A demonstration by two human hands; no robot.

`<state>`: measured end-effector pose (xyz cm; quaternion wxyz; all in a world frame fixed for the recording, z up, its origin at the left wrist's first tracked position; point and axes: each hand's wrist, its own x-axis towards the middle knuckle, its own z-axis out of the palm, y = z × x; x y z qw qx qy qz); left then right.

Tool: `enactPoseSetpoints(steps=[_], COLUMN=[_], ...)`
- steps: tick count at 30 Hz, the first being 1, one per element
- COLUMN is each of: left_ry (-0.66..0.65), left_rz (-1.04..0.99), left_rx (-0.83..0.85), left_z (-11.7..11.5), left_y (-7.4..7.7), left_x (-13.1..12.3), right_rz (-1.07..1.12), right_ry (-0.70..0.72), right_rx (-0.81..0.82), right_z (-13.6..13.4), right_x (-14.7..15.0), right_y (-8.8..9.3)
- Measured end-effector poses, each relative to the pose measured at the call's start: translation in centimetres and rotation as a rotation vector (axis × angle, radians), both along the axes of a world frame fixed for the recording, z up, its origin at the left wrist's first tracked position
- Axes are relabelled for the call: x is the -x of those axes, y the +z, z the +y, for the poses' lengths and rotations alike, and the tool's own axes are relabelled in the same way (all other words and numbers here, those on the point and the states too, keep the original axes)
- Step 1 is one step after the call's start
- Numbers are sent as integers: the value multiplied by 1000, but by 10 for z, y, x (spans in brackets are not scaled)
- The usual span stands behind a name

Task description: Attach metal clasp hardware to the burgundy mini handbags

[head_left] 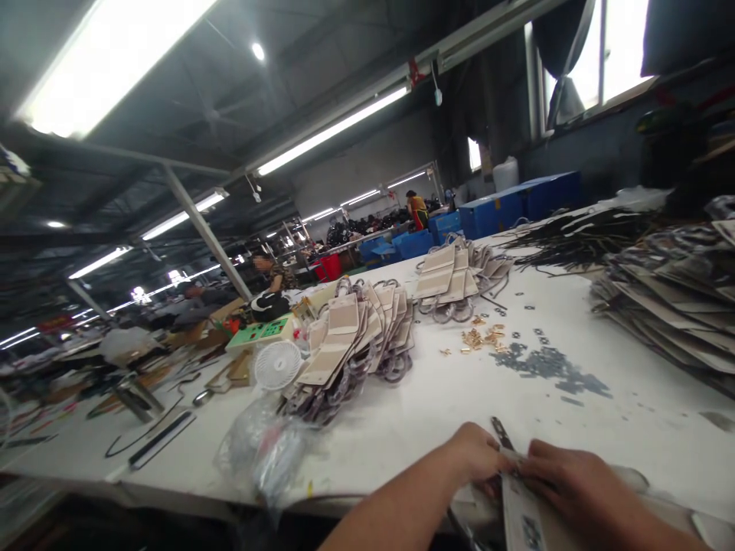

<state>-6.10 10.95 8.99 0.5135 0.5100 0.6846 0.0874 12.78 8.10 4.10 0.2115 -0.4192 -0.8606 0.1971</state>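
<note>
At the table's front edge, my left hand is closed on the top end of a beige bag panel. My right hand pinches the same panel from the other side, its fingers close to the left ones. Past my left fingers sticks out a short dark strip; whether it is joined to the panel I cannot tell. Beyond my hands lie a spread of small grey metal plates and a little heap of gold-coloured metal fittings. Both palms are hidden.
Stacked beige panels with looped handles stand centre-left, with more stacks behind and at right. Black straps lie at the back. A white fan, a clear plastic bag and a ruler are left.
</note>
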Motion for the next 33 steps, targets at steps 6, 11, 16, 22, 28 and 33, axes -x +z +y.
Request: enactPoseSetpoints(steps=[6, 11, 16, 22, 28, 33], left_ry=[34, 60, 37, -6, -3, -1], left_rz=[-43, -52, -70, -162, -240, -245], left_rx=[-1, -20, -7, -77, -68, -72], left_z=[3, 12, 21, 35, 37, 40], left_y=[-4, -3, -1, -18, -27, -30], left_x=[0, -3, -5, -2, 1, 2], right_rz=[33, -22, -58, 217, 1241, 1773], right_ry=[9, -12, -81, -110, -442, -571], right_rx=[-3, 67, 67, 19, 268, 393], right_z=[3, 17, 24, 35, 45, 54], right_x=[0, 1, 0, -13, 2, 12], right_y=[6, 14, 19, 48, 61, 44])
